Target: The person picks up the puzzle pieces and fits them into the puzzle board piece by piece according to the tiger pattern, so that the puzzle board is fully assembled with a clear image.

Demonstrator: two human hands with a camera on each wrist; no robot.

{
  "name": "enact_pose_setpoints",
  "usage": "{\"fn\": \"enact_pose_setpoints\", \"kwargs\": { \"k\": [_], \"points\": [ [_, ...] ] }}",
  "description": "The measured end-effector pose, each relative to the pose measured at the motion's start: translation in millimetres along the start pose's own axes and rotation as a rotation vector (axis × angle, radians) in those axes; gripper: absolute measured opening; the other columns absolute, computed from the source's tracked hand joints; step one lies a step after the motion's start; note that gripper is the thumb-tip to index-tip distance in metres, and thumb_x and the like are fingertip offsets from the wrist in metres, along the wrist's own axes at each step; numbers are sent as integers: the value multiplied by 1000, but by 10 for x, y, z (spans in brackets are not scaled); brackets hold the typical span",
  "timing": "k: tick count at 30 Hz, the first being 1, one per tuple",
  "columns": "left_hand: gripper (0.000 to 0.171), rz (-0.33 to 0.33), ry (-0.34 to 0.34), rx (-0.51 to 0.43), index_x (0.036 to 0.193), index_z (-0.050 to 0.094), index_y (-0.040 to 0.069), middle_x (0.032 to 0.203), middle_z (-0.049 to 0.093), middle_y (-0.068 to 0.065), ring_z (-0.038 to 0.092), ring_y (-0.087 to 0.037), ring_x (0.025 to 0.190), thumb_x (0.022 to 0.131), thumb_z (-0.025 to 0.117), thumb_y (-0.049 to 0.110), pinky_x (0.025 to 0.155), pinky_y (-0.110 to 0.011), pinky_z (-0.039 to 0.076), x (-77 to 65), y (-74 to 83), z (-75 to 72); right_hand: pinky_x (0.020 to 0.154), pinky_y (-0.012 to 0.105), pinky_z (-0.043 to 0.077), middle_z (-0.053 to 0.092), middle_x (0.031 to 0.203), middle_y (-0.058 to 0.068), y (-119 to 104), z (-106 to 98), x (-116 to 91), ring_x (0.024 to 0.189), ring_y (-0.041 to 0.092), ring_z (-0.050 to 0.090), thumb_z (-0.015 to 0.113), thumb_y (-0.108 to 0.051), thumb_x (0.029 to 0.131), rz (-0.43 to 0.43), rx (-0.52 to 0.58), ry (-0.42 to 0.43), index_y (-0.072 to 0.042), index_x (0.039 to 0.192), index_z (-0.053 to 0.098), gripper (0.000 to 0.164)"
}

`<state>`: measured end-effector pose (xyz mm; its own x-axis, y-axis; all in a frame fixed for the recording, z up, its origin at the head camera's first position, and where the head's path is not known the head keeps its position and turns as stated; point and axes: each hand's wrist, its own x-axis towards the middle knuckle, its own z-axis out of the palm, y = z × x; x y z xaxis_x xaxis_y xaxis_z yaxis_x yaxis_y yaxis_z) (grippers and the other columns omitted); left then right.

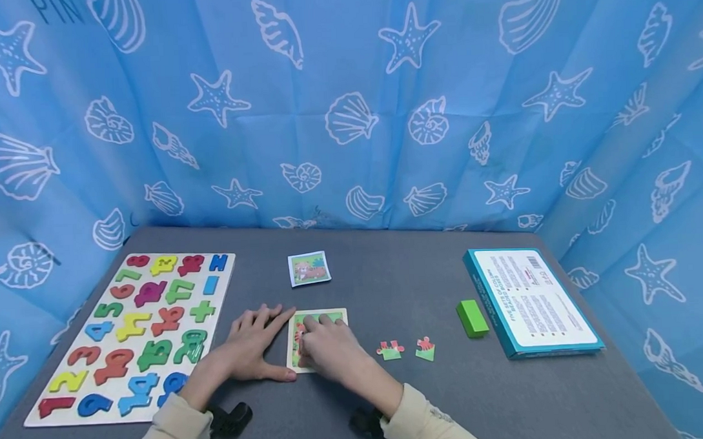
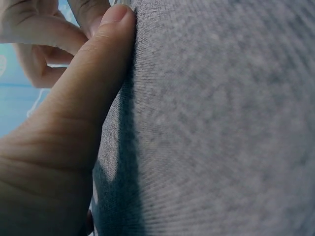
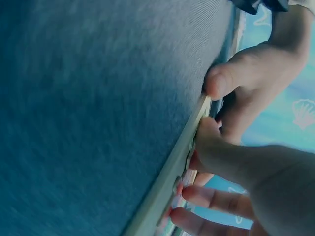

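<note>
A small wooden jigsaw tray [image 1: 316,311] lies flat in front of me, with green and red puzzle pieces in it. My left hand [image 1: 252,344] rests at its left side, fingers spread, index fingertip at the upper corner and thumb at the lower one. My right hand [image 1: 331,350] bends over the tray with its fingertips down on the pieces. In the right wrist view the thumb [image 3: 209,128] touches the tray near its edge; I cannot tell whether a piece is pinched. Two loose puzzle pieces, one [image 1: 390,352] nearer and one [image 1: 425,351] farther, lie to the right.
A picture card [image 1: 309,270] lies behind the tray. On the left is a white board [image 1: 225,266] of coloured number pieces. A green block [image 1: 472,318] stands beside a blue-edged box [image 1: 543,303] on the right. A blue seashell curtain [image 1: 373,167] hangs behind the grey table [image 1: 400,289].
</note>
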<state>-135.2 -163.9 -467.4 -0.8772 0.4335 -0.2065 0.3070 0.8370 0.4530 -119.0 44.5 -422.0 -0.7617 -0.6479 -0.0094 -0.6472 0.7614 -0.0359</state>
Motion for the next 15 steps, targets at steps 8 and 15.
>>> {"fn": "enact_pose_setpoints", "kwargs": {
  "k": [8,15],
  "points": [
    [116,3,-12,7,163,27,22,166,29,-19,28,-47,141,72,73,79,110,-74,23,-41,74,-54,60,25,47,67,96,-9,39,2,28,80,10,59,84,-40,84,19,66,-11,-32,94,83,12],
    [115,5,-3,13,163,27,23,167,28,-19,26,-48,144,73,74,77,111,-73,23,-36,52,-46,66,26,41,64,104,-8,105,77,-11,83,10,50,79,-37,90,43,191,-33,-33,111,80,22]
  ]
}}
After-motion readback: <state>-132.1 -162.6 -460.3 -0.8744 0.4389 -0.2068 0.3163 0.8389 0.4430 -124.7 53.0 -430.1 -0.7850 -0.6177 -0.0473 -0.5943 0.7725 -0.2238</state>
